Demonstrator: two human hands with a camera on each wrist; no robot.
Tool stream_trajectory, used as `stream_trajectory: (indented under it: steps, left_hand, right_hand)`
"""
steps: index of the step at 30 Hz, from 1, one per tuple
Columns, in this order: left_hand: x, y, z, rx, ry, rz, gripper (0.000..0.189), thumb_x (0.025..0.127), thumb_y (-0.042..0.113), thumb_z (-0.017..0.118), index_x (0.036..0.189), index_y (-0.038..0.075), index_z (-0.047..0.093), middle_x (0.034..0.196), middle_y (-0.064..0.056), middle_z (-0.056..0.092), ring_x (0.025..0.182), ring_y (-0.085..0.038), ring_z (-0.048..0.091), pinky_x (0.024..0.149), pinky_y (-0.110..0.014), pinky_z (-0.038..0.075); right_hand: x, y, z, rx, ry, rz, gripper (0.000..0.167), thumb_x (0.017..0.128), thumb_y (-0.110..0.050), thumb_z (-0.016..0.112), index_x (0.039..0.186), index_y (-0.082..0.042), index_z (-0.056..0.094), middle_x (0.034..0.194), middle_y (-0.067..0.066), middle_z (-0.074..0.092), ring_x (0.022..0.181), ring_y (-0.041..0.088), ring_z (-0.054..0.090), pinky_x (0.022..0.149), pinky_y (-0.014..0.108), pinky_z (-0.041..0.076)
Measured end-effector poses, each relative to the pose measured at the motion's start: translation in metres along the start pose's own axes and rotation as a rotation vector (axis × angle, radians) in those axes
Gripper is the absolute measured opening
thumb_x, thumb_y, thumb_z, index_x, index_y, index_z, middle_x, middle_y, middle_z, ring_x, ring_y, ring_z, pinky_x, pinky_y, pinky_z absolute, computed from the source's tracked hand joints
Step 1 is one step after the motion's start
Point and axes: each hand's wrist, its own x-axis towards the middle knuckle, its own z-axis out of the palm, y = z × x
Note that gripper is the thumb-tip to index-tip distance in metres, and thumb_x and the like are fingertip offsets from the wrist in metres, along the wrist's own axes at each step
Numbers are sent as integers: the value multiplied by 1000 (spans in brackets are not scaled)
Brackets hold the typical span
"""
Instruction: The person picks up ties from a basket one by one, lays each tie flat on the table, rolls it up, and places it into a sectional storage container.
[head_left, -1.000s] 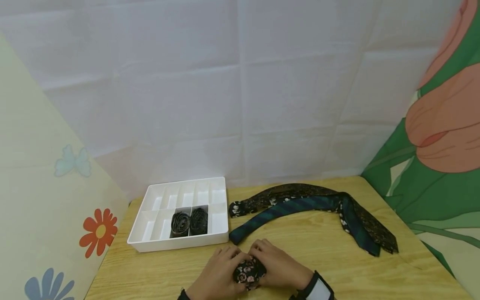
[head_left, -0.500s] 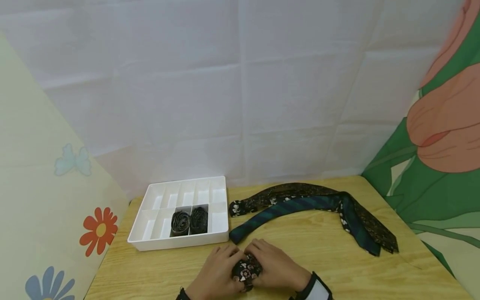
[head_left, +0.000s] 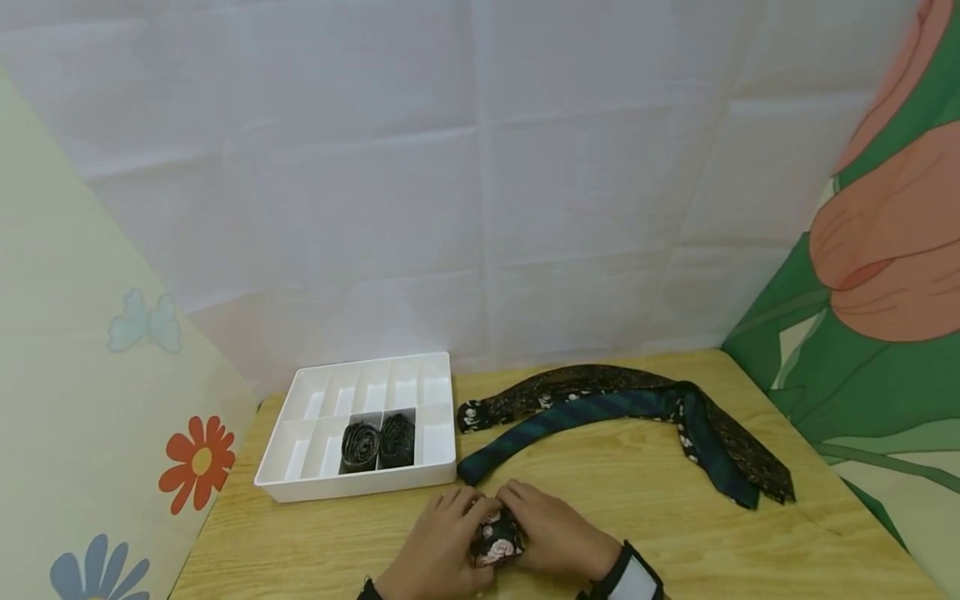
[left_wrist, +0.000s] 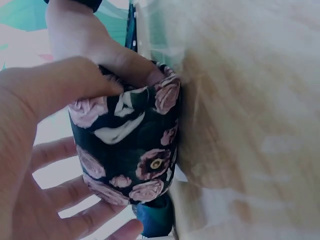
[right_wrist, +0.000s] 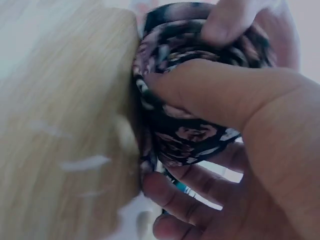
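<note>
Between both hands, at the table's front, is a rolled-up dark necktie with pink and white flowers. My left hand grips the roll from the left, thumb near its upper edge in the left wrist view, where the floral necktie fills the middle. From the other side my right hand holds it, the fingers curled round. In the right wrist view the coiled layers of the floral necktie show at the roll's end, with a thumb from each hand at the coil.
A white divided tray stands at the back left. Two dark rolled neckties sit in its front compartments. To the right lie a green-and-navy striped necktie and a dark patterned necktie, partly overlapping, with more floral cloth beneath.
The floral roll has turned a little between the hands, so a different part of its pattern faces up. Both hands stay in about the same place.
</note>
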Motion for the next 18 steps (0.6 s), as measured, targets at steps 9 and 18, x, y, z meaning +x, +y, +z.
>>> stream_trajectory:
  steps: [9, 18]
  left_hand:
    - [0, 0, 0, 5, 20, -5, 59, 80, 41, 86, 134, 27, 67, 122, 9, 62, 111, -12, 58, 91, -38, 51]
    - [-1, -8, 6, -184, -21, -38, 56, 88, 50, 84, 136, 29, 65, 124, 10, 62, 110, -6, 57, 92, -33, 55]
  right_hand:
    - [2, 0, 0, 12, 20, -2, 49, 90, -45, 84, 128, -25, 60, 123, -10, 59, 109, 1, 58, 91, 29, 57]
    - [2, 2, 2, 44, 24, -14, 56, 90, -54, 81, 134, -25, 61, 128, -9, 63, 114, 4, 61, 94, 31, 57]
